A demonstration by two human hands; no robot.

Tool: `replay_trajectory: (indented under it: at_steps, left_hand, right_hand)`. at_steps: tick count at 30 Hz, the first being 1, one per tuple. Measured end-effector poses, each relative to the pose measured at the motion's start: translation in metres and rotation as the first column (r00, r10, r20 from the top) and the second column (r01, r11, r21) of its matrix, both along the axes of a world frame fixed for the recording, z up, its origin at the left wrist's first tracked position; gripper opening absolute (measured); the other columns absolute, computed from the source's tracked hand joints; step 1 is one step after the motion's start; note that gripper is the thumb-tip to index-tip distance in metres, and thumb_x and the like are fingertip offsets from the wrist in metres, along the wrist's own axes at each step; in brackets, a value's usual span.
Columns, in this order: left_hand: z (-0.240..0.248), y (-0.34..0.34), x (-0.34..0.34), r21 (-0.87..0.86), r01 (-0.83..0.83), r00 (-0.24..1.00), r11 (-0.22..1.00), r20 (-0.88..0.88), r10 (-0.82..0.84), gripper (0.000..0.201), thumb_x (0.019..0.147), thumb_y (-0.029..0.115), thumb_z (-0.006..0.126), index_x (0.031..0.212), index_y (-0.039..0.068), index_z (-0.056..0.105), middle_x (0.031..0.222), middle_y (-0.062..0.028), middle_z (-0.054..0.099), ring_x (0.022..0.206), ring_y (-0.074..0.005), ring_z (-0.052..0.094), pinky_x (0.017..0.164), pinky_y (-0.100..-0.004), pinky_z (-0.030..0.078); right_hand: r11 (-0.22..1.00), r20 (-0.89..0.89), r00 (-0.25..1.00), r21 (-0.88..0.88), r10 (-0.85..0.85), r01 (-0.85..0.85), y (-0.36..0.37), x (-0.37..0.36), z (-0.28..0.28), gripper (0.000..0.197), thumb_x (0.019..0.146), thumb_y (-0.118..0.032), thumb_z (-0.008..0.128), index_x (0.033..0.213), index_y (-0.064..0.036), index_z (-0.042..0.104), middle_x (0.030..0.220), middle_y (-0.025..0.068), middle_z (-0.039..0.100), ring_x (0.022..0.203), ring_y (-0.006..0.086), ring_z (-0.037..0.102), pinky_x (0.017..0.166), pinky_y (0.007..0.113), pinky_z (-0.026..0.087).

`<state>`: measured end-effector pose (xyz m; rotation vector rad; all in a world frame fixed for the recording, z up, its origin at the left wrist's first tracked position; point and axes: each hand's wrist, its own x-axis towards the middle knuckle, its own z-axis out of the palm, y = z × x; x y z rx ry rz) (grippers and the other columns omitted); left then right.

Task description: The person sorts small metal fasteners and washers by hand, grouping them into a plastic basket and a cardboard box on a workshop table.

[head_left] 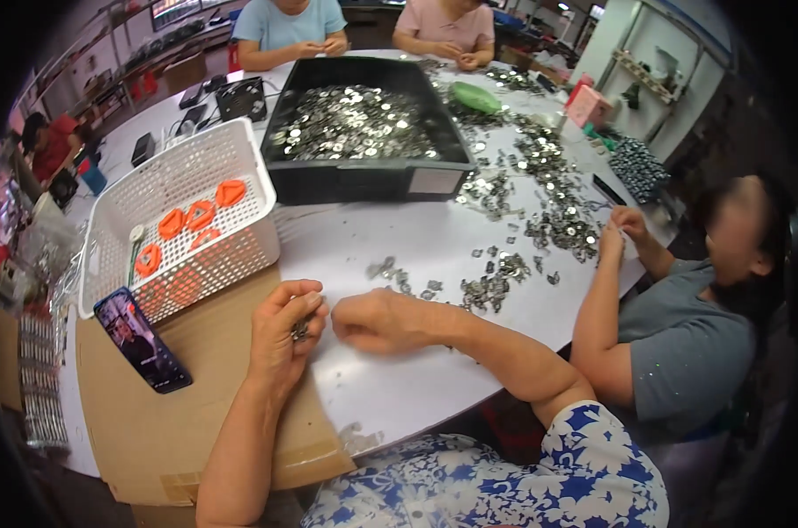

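Observation:
My left hand (274,341) is curled above the edge of a cardboard sheet, with small shiny metal parts (301,332) showing between its fingers and palm. Close beside it, my right hand (377,320) has its fingers bent in and pressed together, a little blurred. Whatever its fingertips hold is hidden. Just beyond the right hand, a loose pile of small metal parts (496,283) lies on the white table (364,233). Farther back, a black bin (368,172) is filled with many round metal pieces (355,123).
A white perforated basket (183,167) with orange pieces (201,215) stands on the left. A phone (142,339) leans against it above the cardboard (214,387). More metal parts (548,158) and a green dish (475,98) lie right. A co-worker (689,334) sits close right; others sit across.

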<state>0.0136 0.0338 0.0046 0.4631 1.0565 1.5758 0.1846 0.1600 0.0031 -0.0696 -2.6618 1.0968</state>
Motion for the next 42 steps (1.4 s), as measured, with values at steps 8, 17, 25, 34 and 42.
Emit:
replay_trajectory:
  at_steps: [8,17,25,34,42]
  left_hand:
    - [0.004,0.004,0.012,-0.011,0.071,0.996,0.997,-0.054,-0.071,0.015,0.096,0.009,0.065,0.106,-0.001,0.069,0.082,-0.0066,0.066,0.060,-0.0069,0.057,0.041,-0.0172,0.035]
    - [0.005,0.000,0.026,-0.035,0.174,0.975,0.984,-0.132,-0.177,0.012,0.090,0.008,0.074,0.098,0.003,0.067,0.081,-0.0042,0.067,0.059,-0.0075,0.056,0.043,-0.0191,0.034]
    - [-0.001,-0.001,0.017,-0.098,0.199,0.974,0.975,-0.088,-0.207,0.008,0.093,0.009,0.069,0.090,0.005,0.064,0.068,-0.0022,0.062,0.048,-0.0067,0.050,0.041,-0.0183,0.031]
    - [-0.003,0.006,0.019,-0.064,0.199,0.980,0.978,-0.006,-0.199,0.014,0.096,0.013,0.065,0.083,0.009,0.060,0.065,-0.0033,0.061,0.047,-0.0090,0.051,0.040,-0.0203,0.033]
    - [-0.004,0.005,0.015,-0.034,0.176,0.980,0.984,0.098,-0.172,0.012,0.094,0.012,0.062,0.083,0.009,0.057,0.071,-0.0093,0.064,0.049,-0.0120,0.051,0.038,-0.0210,0.032]
  right_hand:
    - [0.633,0.098,0.995,-0.770,-0.011,0.083,0.037,0.023,0.031,0.015,0.095,-0.014,0.071,0.096,-0.0005,0.066,0.075,0.0026,0.063,0.058,0.0094,0.059,0.051,0.023,0.046]
    - [0.450,0.098,0.993,-0.892,0.071,0.056,0.027,0.021,0.025,0.012,0.096,-0.012,0.070,0.097,-0.0005,0.065,0.076,0.0035,0.064,0.059,0.0090,0.063,0.047,0.022,0.050]
    - [0.800,0.040,0.955,-0.535,-0.296,0.270,0.025,0.016,0.028,0.020,0.095,-0.019,0.074,0.103,-0.0025,0.066,0.077,0.0047,0.068,0.058,0.0099,0.061,0.050,0.026,0.049]
    - [0.502,0.054,0.500,0.176,-0.864,0.847,0.117,0.104,0.071,0.034,0.090,-0.027,0.079,0.111,-0.0012,0.069,0.083,0.0079,0.069,0.062,0.0145,0.064,0.061,0.034,0.051]
    - [0.573,0.074,0.583,-0.119,-0.809,0.811,0.097,0.084,0.066,0.015,0.090,-0.015,0.076,0.091,-0.0006,0.073,0.078,0.0046,0.073,0.070,0.0079,0.066,0.062,0.025,0.053]
